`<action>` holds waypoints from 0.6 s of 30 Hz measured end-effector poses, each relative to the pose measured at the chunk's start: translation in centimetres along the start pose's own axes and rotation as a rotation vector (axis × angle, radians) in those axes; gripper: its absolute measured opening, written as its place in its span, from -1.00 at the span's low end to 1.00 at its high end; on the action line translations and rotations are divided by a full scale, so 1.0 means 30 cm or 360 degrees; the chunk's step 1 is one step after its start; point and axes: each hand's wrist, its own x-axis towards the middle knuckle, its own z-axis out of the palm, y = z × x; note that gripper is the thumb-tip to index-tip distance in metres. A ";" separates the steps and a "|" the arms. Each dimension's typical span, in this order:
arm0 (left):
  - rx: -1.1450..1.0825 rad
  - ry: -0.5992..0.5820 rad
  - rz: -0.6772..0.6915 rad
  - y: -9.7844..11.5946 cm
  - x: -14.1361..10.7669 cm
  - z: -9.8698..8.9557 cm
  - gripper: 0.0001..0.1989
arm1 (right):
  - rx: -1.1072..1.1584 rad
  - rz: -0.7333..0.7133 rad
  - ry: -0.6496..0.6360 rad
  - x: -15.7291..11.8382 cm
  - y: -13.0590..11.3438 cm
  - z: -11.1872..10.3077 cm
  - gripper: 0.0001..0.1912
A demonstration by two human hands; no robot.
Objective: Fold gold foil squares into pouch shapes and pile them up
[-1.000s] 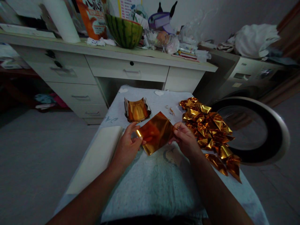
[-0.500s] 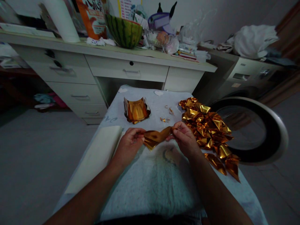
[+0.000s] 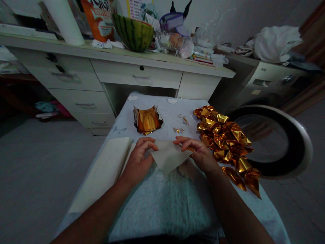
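- The left hand pinches the upper left corner of a pale sheet; the right hand grasps its upper right edge with bent fingers, its thumb hidden.
- The sheet is between the two hands, above the middle of the table, one corner pointing toward the person.
- A light blue patterned cloth covers this table.
- Beyond the left hand stands a curved stack of gold foil; to its right lie small gold scraps.
- A heap of folded gold foil pieces spreads along the right side, and a long whitish pad lies along the left.
- Behind the table is a white desk with drawers, bearing a cut watermelon, an orange packet, a white roll and clear plastic bags.
- At right, a washing machine has its round door swung open; a white cloth bundle sits on top.
- Grey floor shows at left.
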 end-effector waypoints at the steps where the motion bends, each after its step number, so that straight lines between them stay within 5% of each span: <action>1: 0.0029 -0.0018 -0.0015 0.000 -0.001 -0.001 -0.81 | -0.0014 -0.0009 -0.0034 -0.002 -0.004 0.000 -0.81; 6: 0.0028 0.0007 -0.0116 -0.007 0.002 -0.005 -0.68 | 0.0119 0.0110 -0.0136 -0.010 -0.011 0.010 -0.74; 12: -0.0346 0.0131 -0.0628 -0.015 0.012 -0.008 -0.75 | 0.0289 0.0475 -0.0243 -0.030 0.002 0.021 -0.67; 18: -0.0259 0.0051 -0.0672 -0.014 0.021 -0.003 -0.61 | 0.0040 0.0518 -0.0297 -0.019 0.011 0.029 -0.73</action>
